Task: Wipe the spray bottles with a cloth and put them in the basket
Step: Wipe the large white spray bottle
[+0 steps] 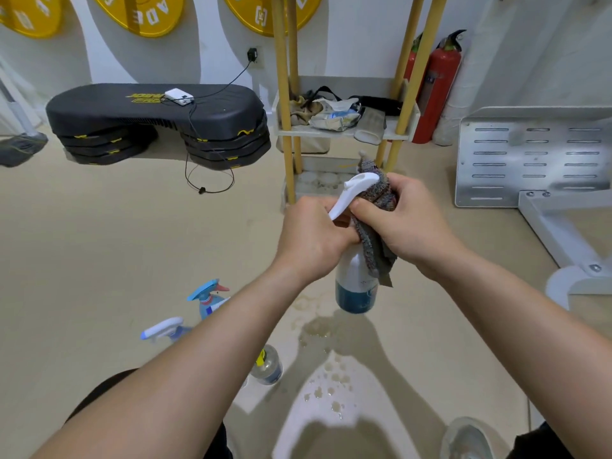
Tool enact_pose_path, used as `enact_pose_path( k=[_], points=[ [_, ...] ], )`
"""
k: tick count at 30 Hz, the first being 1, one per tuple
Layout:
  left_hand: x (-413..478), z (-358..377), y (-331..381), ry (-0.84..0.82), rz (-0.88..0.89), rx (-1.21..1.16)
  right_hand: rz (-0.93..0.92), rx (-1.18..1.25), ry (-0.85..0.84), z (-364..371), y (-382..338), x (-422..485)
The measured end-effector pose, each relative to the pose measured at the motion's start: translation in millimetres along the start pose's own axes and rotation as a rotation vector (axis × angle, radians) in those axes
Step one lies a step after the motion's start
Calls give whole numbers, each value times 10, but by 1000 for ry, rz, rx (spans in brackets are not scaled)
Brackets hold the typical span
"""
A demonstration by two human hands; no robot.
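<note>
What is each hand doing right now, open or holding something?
Left hand: closed around the neck of the spray bottle, below its white trigger.
Right hand: closed on the grey cloth, pressing it against the bottle's head.

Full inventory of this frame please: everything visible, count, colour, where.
held spray bottle: 1, white head and blue base, mid-frame
cloth: 1, grey, against the bottle's head
floor spray bottles: 3, blue, white-blue, clear, lower left
step platform: 1, black, rear left
shelf rack: 1, yellow poles, rear centre
fire extinguishers: 2, red, right of rack
metal plate: 1, silver, right
left hand: 1, grips bottle neck
right hand: 1, holds cloth
</note>
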State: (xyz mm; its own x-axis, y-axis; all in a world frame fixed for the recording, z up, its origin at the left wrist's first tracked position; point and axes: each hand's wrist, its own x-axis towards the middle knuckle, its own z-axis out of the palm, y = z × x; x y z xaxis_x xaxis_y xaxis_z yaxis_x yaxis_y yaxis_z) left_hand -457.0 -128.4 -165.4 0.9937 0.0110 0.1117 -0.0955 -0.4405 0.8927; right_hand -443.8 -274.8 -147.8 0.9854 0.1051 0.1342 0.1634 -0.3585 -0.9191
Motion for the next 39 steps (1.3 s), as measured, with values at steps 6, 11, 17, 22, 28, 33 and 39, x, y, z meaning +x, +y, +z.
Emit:
enact_pose_path(
  k=[6, 11, 17, 22, 28, 33, 39],
  points=[
    [24, 78, -63, 74, -14, 159, 120, -110, -57, -63, -16, 40],
    [12, 156, -84, 92, -6, 182, 55, -289, 137, 50, 16, -10],
    [34, 106, -85, 2, 18, 80, 50, -265, 109, -29, 28, 10],
    [95, -52, -93, -135, 16, -35, 89, 83, -231, -281, 19, 51],
    [101, -188, -78, -272, -8, -94, 68, 262, -451, -414, 147, 84],
    [80, -200, -33, -343, -14, -148, 178, 512, -579, -523, 324, 128],
    [79, -234, -78, -202, -29, -294, 190, 751, -154, -405, 287, 110]
  ],
)
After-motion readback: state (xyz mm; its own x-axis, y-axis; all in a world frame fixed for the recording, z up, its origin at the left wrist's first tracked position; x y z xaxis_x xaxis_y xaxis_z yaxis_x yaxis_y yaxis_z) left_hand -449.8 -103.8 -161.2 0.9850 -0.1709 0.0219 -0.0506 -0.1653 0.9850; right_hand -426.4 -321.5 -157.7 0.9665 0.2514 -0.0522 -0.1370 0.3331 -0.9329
